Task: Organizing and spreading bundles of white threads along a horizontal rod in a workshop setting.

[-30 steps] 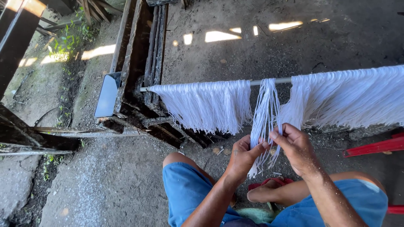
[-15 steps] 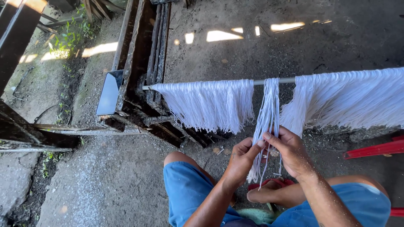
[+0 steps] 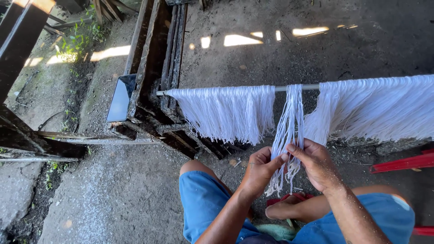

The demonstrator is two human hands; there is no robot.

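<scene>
I see the left hand (image 3: 260,169) and right hand (image 3: 316,163) both pinched shut on a thin bundle (image 3: 289,131) of white strands hanging from the rod (image 3: 296,87), between two wider curtains of strands (image 3: 226,113), above my blue shorts (image 3: 203,201).

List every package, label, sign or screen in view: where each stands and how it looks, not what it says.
Phone: one screen only, a flat dark rectangle with a bluish sheen and pale edge, leaning against the dark wooden frame left of the hanging white strands; the screen shows nothing legible.
No packages, labels or signs can be seen.
</scene>
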